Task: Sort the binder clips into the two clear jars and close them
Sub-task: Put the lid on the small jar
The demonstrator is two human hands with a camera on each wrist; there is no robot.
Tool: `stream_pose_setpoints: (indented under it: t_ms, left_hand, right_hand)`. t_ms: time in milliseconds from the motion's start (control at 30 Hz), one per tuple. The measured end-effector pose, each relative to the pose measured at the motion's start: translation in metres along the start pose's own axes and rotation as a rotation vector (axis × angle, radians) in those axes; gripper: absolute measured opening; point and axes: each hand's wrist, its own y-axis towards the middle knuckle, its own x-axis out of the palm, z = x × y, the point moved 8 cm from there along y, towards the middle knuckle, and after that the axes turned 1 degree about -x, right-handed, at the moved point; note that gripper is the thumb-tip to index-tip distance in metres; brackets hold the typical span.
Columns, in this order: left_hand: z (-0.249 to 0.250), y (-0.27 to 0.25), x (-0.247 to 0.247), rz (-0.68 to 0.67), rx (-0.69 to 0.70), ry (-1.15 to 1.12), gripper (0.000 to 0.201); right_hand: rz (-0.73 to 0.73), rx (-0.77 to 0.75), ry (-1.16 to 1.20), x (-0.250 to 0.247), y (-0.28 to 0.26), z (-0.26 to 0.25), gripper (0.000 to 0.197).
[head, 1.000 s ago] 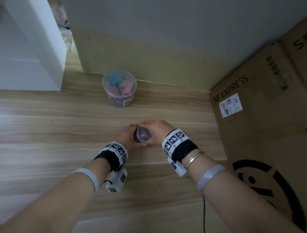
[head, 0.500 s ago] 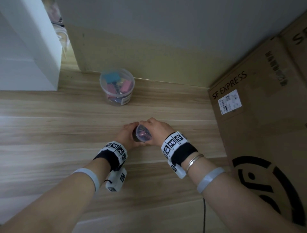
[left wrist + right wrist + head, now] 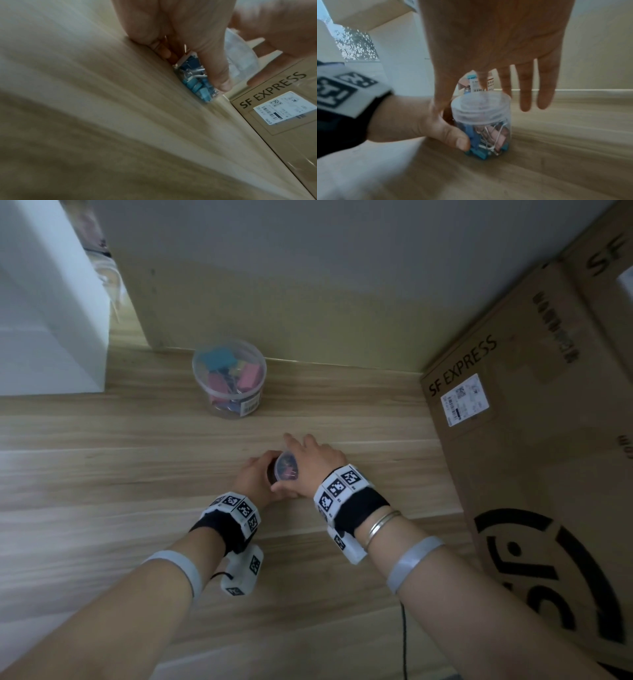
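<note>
The small jar (image 3: 485, 129) of binder clips (image 3: 481, 140) stands on the bench (image 3: 102, 474), the left hand (image 3: 255, 481) wrapped round its body while the right hand (image 3: 496, 44) hovers with straight fingers touching its lid (image 3: 481, 108). The closing step looks nearly done; next, I'd judge, comes letting go. A bigger tub (image 3: 228, 378) of clips waits by the wall, beside a carton (image 3: 513, 422) printed "SF EXPRESS".

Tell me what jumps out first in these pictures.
Two hands meet mid-table on a small clear jar of blue and pink binder clips: the left hand grips its body, the right hand is spread over its lid. Behind stands a wider tub of pastel clips; an SF EXPRESS box stands right.
</note>
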Motion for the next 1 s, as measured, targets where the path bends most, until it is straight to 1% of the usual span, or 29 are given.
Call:
stream_pose_setpoints:
  t_ms: [67,133,200,267,367,467,533,567,633,667,733,833,867,933,1000]
  left_hand:
    - [0.002,0.001,0.001,0.0,-0.005,0.023,0.077]
    - [0.002,0.002,0.002,-0.009,-0.006,0.022,0.077]
    - [0.001,0.001,0.002,-0.015,0.002,0.017,0.078]
    - [-0.001,0.002,0.001,-0.023,0.01,0.02,0.076]
    - [0.0,0.002,-0.001,-0.021,0.005,0.022,0.076]
    - [0.003,0.004,0.001,-0.01,-0.005,0.057,0.073]
    - [0.002,0.004,0.002,-0.018,-0.002,0.068,0.068]
    - [0.002,0.004,0.001,-0.004,0.004,0.054,0.062]
    - [0.0,0.003,-0.004,0.062,0.053,0.04,0.042]
    - [0.0,0.002,-0.004,0.075,0.076,0.057,0.032]
    - [0.0,0.003,-0.002,0.062,0.096,0.082,0.025]
    - [0.0,0.011,-0.007,0.025,0.082,0.065,0.019]
    - [0.0,0.015,-0.011,0.021,0.058,0.049,0.024]
    - [0.002,0.021,-0.015,0.012,0.001,-0.012,0.043]
    - [0.011,0.031,-0.019,0.026,0.011,-0.058,0.063]
  right_hand:
    - [-0.005,-0.083,0.014,-0.004,-0.003,-0.004,0.079]
    - [0.004,-0.051,-0.01,-0.007,-0.004,-0.003,0.067]
    - [0.017,0.032,-0.035,-0.007,-0.002,-0.003,0.068]
    - [0.041,0.064,-0.063,-0.007,0.0,-0.006,0.071]
    - [0.044,0.011,-0.037,-0.008,0.0,-0.006,0.073]
    - [0.018,-0.072,-0.01,-0.005,-0.005,-0.004,0.065]
    - [0.029,-0.076,0.006,-0.003,-0.006,-0.002,0.063]
    - [0.038,-0.05,0.027,-0.003,-0.004,0.002,0.064]
    - [0.078,0.049,0.112,-0.007,0.0,0.014,0.067]
    - [0.096,0.072,0.141,-0.008,0.002,0.018,0.069]
    - [0.107,0.051,0.147,-0.008,0.009,0.02,0.071]
    - [0.107,0.085,0.214,-0.005,0.016,0.026,0.073]
    - [0.108,0.088,0.23,-0.004,0.018,0.027,0.074]
    - [0.11,0.083,0.27,-0.004,0.022,0.028,0.072]
    - [0.119,0.079,0.308,-0.009,0.026,0.032,0.071]
